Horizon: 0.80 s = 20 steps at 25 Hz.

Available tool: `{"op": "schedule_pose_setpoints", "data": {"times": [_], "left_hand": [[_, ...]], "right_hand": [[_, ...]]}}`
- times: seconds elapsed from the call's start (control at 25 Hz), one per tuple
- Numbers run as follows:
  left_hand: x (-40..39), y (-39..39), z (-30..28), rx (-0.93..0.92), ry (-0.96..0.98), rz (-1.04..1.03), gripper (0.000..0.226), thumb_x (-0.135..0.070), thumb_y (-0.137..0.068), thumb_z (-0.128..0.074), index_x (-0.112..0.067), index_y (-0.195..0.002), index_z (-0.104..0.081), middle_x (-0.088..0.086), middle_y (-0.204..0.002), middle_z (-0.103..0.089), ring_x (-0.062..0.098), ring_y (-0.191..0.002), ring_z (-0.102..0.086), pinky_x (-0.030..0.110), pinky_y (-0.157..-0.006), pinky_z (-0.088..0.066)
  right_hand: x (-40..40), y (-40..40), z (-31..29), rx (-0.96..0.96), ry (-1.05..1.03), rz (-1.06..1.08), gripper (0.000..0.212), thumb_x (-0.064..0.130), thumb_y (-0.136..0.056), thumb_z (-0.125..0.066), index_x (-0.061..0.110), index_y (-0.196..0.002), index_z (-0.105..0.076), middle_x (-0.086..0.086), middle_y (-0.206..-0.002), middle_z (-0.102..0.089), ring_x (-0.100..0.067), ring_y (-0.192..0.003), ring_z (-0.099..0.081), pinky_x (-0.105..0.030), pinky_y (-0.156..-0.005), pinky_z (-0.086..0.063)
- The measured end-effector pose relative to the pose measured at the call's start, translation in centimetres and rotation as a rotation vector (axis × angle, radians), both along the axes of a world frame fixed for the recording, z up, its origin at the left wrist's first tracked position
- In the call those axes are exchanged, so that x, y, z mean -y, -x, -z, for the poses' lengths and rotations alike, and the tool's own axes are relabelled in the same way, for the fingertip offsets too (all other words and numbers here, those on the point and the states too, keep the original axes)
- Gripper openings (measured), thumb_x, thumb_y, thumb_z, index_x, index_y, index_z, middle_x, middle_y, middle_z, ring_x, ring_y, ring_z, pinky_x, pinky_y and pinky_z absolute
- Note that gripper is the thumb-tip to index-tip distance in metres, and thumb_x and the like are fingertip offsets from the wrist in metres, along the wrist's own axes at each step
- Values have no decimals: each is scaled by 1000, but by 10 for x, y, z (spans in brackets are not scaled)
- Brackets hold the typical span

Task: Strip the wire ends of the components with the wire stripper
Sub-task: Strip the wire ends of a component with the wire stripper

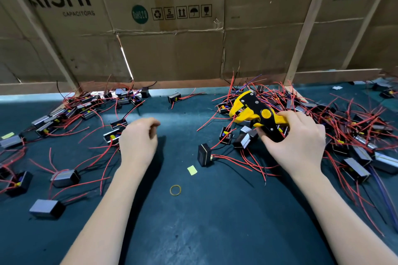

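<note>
My right hand (297, 140) grips the handles of the yellow and black wire stripper (253, 112), whose jaws point up and to the left over a pile of components. My left hand (139, 140) hovers over the mat with its fingers loosely curled and nothing in them. A black component with red wires (204, 155) stands between my hands. Several components with red wires (344, 127) are heaped on the right, and several more (84, 109) lie spread on the left.
The work surface is a dark green mat (193, 221). A yellow rubber band (175, 190) and a small yellow label (192, 170) lie in the middle. A cardboard wall with wooden battens (172, 45) closes the back.
</note>
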State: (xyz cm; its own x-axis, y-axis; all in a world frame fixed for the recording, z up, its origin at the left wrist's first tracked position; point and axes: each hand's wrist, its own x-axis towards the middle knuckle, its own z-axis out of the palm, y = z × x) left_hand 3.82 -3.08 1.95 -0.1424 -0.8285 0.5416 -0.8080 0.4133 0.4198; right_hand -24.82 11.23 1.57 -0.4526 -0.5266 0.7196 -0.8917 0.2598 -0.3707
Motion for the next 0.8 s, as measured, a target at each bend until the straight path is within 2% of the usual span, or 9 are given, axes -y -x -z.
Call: {"op": "schedule_pose_setpoints", "data": {"times": [0.08,0.16,0.28,0.4,0.52,0.64,0.72,0.8], "left_hand": [[-9,10,-4,27,281,175,17,1,-82,-69,-13,-90,-76,1,-85,-74,30,-85,-65,38,-76,-44],[-14,21,-6,68,487,257,15,-3,-81,-71,-16,-86,-75,-7,-79,-72,26,-86,-60,36,-79,-35],[-23,35,-2,110,475,326,19,0,-74,-77,-18,-82,-75,-9,-76,-71,28,-86,-61,35,-83,-30],[-23,36,2,147,438,305,20,2,-70,-80,-16,-77,-75,-8,-78,-73,33,-93,-64,38,-91,-28],[-22,33,2,144,448,235,19,0,-70,-80,-18,-74,-76,-6,-89,-73,36,-105,-62,43,-99,-28],[-22,33,-1,137,552,186,18,-3,-74,-76,-21,-76,-77,-5,-103,-73,36,-113,-59,46,-102,-28],[-22,33,-4,111,645,224,18,-2,-79,-74,-20,-81,-78,-6,-99,-74,33,-107,-63,45,-99,-32],[-26,35,-5,0,606,321,16,-1,-85,-70,-15,-88,-78,-6,-90,-74,27,-95,-69,43,-92,-39]], "right_hand": [[-1,0,-4,53,3,-96,42,49,-71,-79,17,-96,-68,1,-90,-67,-27,-89,-63,-42,-81,-43],[-3,-2,-8,94,-28,-270,38,44,-69,-84,19,-93,-67,4,-89,-66,-22,-85,-63,-45,-79,-47],[-3,-14,-5,4,-246,-473,43,55,-68,-77,20,-92,-66,6,-88,-65,-21,-87,-62,-41,-76,-45],[2,-26,6,-137,-391,-513,48,62,-69,-70,19,-91,-65,5,-88,-64,-24,-89,-62,-40,-74,-42],[6,-27,10,-115,-369,-443,46,59,-68,-75,21,-92,-64,7,-86,-62,-23,-88,-61,-38,-73,-41],[7,-21,13,-67,-343,-285,47,54,-66,-78,20,-96,-64,4,-88,-63,-26,-90,-62,-38,-75,-40],[9,-16,15,-63,-357,-132,49,54,-67,-76,19,-99,-64,1,-91,-63,-28,-93,-61,-38,-76,-38],[10,-12,16,-56,-395,21,51,56,-69,-74,18,-102,-63,-2,-94,-63,-30,-95,-60,-38,-78,-38]]}}
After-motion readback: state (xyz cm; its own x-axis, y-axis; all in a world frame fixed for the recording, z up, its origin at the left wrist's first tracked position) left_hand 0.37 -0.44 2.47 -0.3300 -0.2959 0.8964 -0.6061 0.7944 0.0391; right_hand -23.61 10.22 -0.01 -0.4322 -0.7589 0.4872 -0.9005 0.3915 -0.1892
